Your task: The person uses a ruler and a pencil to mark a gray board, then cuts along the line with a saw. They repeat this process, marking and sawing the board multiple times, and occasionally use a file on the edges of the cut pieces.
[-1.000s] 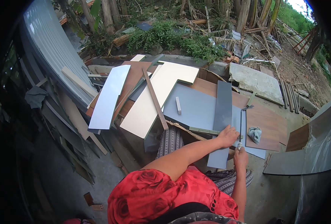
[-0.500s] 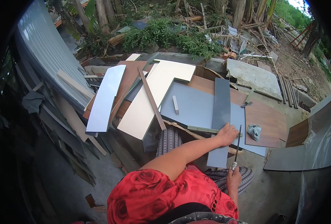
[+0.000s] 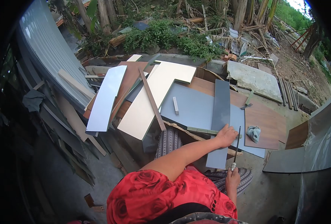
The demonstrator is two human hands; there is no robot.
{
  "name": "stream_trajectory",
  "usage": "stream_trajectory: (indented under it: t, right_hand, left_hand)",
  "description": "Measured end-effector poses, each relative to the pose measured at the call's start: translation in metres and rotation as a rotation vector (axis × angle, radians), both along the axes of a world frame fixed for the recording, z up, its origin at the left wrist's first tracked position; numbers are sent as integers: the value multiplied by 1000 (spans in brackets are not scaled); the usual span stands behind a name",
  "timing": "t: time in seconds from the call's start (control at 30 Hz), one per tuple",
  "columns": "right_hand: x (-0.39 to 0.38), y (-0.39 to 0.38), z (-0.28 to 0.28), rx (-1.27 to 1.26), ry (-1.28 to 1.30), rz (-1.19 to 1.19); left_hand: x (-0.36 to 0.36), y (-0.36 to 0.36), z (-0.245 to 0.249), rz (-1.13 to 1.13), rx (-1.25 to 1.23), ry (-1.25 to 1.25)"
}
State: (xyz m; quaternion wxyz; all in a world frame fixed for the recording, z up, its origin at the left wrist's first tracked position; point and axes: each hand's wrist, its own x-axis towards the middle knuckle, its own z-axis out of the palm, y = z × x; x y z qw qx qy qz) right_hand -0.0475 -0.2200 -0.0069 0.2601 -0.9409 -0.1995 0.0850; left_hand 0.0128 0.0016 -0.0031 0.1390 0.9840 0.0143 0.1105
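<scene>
My left hand (image 3: 227,135) presses flat on a long dark grey board (image 3: 220,119) that lies across a larger grey panel (image 3: 195,108). My right hand (image 3: 232,178) grips the pale handle of a thin dark file-like tool (image 3: 236,143), whose blade runs along the right edge of the dark board. The lower end of the board sticks out over my lap.
A crumpled grey rag (image 3: 254,132) lies on a brown wood-look panel (image 3: 266,119) to the right. White L-shaped boards (image 3: 154,97), a brown strip (image 3: 151,99) and a small grey block (image 3: 175,105) lie further left. Corrugated sheet (image 3: 50,56), offcuts and plants surround the pile.
My right hand has drawn the tool back towards me, from up beside the left hand to lower down near my lap. The left hand stays on the board.
</scene>
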Motion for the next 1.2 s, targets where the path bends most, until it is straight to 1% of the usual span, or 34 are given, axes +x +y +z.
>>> stream_trajectory:
  t: [0.1,0.13,0.17,0.3,0.37,0.43,0.53,0.6,0.63,0.7,0.73,0.8,0.83,0.9,0.97,1.03,1.17,1.2]
  right_hand:
    - [-14,-10,1,3,45,-18]
    - [-10,-10,-1,18,31,-13]
    - [-3,-6,0,19,30,-20]
    - [40,35,22,64,-7,60]
    - [61,56,20,48,-34,50]
    - [66,61,15,29,-62,40]
    - [54,46,10,8,-99,58]
    - [29,26,15,12,-10,33]
    - [16,15,11,6,-6,26]
    - [-4,-3,3,-35,31,-4]
    - [-9,-5,3,-43,34,-21]
    - [-17,-12,2,26,56,-18]
    - [-14,-13,1,20,56,-40]
    - [8,1,4,-4,51,16]
    - [37,29,15,-54,-1,12]
    - [65,51,9,-21,-33,31]
    - [71,70,12,-32,-42,14]
    - [68,69,12,-31,-58,31]
  left_hand:
    - [-1,0,1,-19,-14,31]
    - [-1,0,1,-13,21,-29]
    - [-2,0,1,-4,57,-92]
    - [-4,0,3,-14,-20,-67]
    - [-3,0,2,-3,-11,-50]
    - [-2,0,5,8,-4,-36]
    - [-2,0,6,-5,1,-27]
    - [-1,0,5,22,-10,-12]
    - [-2,-1,4,15,-17,-7]
    - [-2,1,4,0,13,-91]
    - [-2,0,5,5,23,-60]
    - [-1,2,4,-9,24,-97]
    - [-1,2,2,-8,33,-134]
    - [-2,3,1,-49,52,-172]
    - [-2,3,0,-40,57,-202]
    - [-1,2,-3,-56,55,-208]
    - [1,6,0,-65,51,-180]
    - [1,8,5,-113,-4,-170]
